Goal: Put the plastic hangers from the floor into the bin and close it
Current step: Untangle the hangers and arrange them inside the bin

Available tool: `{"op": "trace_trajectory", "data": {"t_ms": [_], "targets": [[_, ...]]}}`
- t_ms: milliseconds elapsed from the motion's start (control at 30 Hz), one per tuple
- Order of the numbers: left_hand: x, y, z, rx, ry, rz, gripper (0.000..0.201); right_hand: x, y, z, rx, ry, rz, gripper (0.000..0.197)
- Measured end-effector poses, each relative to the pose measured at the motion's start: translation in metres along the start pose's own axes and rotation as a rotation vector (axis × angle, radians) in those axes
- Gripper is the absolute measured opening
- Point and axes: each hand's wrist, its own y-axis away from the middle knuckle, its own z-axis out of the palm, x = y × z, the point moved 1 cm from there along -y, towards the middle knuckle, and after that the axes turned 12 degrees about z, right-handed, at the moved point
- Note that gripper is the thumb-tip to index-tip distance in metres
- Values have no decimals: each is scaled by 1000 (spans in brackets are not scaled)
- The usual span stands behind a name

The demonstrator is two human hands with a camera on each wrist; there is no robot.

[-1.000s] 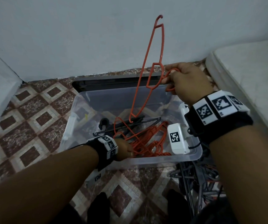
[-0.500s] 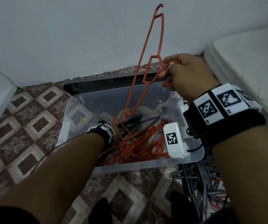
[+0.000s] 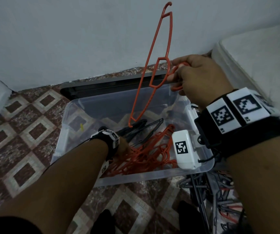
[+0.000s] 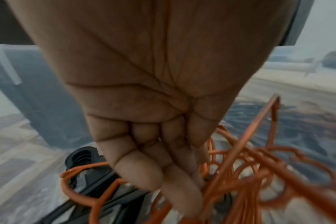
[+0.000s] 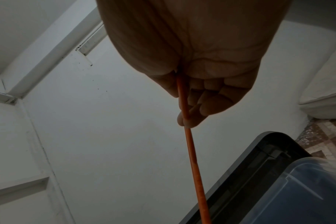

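A clear plastic bin stands open on the tiled floor. My right hand grips an orange hanger by its lower bar and holds it upright over the bin's far right corner. In the right wrist view the right hand has its fingers curled round the orange hanger. My left hand is down inside the bin. Its straight fingers press on a tangle of orange hangers beside black hangers.
The bin's dark lid leans between the bin and the wall. A heap of black, grey and red hangers lies on the floor at the bin's near right. A white mattress borders the right side.
My left hand has moved from the bin's near edge deeper into the bin onto the orange hangers. My right hand has kept its hold on the upright orange hanger.
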Motion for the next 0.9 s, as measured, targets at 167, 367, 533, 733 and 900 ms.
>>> {"op": "trace_trajectory", "data": {"t_ms": [167,367,533,733,900], "targets": [[-6,1,6,272,-85,677,30,3,-2,2,-1,13,-8,25],[-2,1,13,-16,-69,-180,29,7,-5,5,-5,32,-6,25],[-6,2,10,-95,-100,-270,35,7,-5,4,3,40,-12,26],[-3,0,-2,309,160,-186,27,6,-5,2,24,28,-11,26],[-13,40,-27,676,183,-201,27,5,-6,-1,39,-6,-12,26]]}}
